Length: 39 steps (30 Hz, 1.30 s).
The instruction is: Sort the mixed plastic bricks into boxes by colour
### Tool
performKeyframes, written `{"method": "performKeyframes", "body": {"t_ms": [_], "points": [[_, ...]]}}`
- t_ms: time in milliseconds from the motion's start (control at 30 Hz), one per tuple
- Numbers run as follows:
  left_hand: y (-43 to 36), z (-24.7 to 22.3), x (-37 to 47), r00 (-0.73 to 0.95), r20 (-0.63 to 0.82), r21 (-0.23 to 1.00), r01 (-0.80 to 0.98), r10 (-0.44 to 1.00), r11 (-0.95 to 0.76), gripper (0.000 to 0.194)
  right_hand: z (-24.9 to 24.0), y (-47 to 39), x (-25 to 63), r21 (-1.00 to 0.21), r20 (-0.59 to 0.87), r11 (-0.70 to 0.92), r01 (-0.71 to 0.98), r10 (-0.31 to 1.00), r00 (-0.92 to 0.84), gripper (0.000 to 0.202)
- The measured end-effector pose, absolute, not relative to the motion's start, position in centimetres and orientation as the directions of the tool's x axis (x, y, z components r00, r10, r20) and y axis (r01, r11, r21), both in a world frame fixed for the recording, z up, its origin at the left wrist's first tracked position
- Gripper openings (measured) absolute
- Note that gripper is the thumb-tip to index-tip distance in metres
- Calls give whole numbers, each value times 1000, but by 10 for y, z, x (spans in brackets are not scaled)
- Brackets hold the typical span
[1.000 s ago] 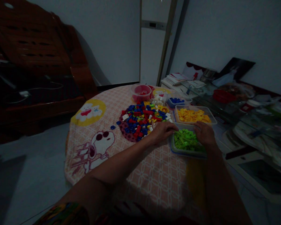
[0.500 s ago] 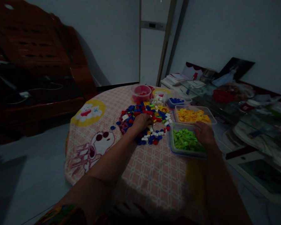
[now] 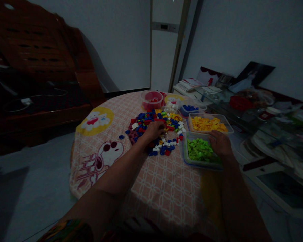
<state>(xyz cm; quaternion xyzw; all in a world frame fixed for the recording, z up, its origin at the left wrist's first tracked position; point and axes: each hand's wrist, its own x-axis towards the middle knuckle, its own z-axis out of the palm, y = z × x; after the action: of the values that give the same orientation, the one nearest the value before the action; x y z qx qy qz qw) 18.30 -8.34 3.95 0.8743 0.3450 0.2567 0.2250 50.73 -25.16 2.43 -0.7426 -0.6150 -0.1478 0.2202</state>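
Observation:
A pile of mixed bricks (image 3: 147, 117), red, blue, white and yellow, lies on the patterned tablecloth. Over its middle is my left hand (image 3: 155, 130), fingers curled down and pressed together at the bricks; whatever is between the fingertips is too small to make out. My right hand (image 3: 220, 143) rests at the upper right edge of a clear box of green bricks (image 3: 200, 150), its fingers bent over the rim. Behind that stands a box of yellow bricks (image 3: 208, 124). Farther back are a box of blue bricks (image 3: 190, 109) and a pink tub (image 3: 152, 100) with red bricks.
The round table (image 3: 161, 188) has a cartoon-printed cloth. To the right, a glass shelf holds papers (image 3: 189, 84), a red bowl (image 3: 241, 103) and a cup (image 3: 269, 113). A wooden bench (image 3: 40, 67) stands at the left.
My left hand has shifted very slightly over the pile, its fingers drawn a little closer together. My right hand stays at the green box.

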Motion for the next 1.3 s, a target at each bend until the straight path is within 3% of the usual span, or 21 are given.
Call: {"method": "performKeyframes", "body": {"t_ms": [367, 567, 867, 967, 1100, 1300], "points": [[-107, 57, 199, 699, 341, 667, 291, 628, -686, 27, 25, -252, 506, -147, 491, -134, 980, 850, 190, 36], [-120, 51, 211, 741, 317, 779, 154, 593, -608, 25, 25, -252, 506, -160, 470, -154, 975, 857, 213, 36], [-96, 48, 193, 794, 237, 839, 123, 559, -530, 34, 24, -252, 506, -170, 490, -119, 978, 851, 189, 36], [-86, 51, 183, 741, 297, 812, 135, 602, -568, 36, 26, -253, 504, -161, 475, -125, 979, 860, 188, 36], [-79, 55, 175, 651, 318, 722, 305, 689, -621, 32, 27, -253, 503, -153, 452, -162, 975, 865, 215, 35], [-87, 55, 181, 687, 285, 534, 465, 669, -706, 25, 26, -252, 505, -150, 463, -154, 977, 862, 207, 35]]}}
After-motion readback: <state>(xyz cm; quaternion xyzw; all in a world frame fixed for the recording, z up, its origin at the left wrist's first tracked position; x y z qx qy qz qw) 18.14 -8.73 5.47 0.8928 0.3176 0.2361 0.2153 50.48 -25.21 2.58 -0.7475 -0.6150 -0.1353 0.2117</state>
